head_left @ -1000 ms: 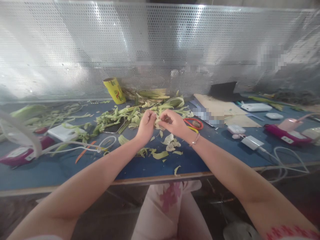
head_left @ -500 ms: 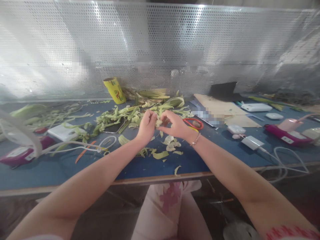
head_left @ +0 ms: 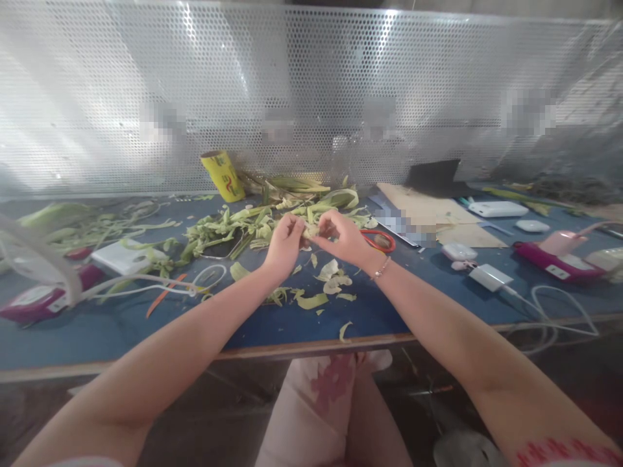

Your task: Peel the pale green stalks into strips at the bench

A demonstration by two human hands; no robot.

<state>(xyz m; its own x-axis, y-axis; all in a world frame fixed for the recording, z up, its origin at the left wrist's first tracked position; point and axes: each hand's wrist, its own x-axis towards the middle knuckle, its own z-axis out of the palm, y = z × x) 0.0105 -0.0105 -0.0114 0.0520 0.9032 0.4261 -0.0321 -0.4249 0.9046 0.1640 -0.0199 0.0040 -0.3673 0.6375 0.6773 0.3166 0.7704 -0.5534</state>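
My left hand (head_left: 283, 244) and my right hand (head_left: 344, 239) meet above the middle of the blue table (head_left: 287, 327). Between their fingertips is a small, pale yellow-green leafy piece (head_left: 310, 231), partly covered by the fingers. The left fingers are curled round its left side; the right thumb and forefinger pinch it from the other side. Beyond the hands lies a heap of green leafy strips and stalks (head_left: 257, 224). Pale peeled scraps (head_left: 335, 279) and a curled strip (head_left: 311, 301) lie below the hands. Scissors with red-orange handles (head_left: 382, 240) rest beside my right hand.
A yellow tube (head_left: 224, 176) leans near the perforated metal panel (head_left: 311, 78). Cardboard sheets (head_left: 433, 207), a white charger (head_left: 491, 277) with a looped cable, and a purple power strip (head_left: 559, 263) lie right. Another purple strip (head_left: 34, 301) and white cables lie left.
My right hand has shifted slightly, and its fingers have drawn in closer around the leafy piece, so less of it shows. My left hand is almost unmoved.
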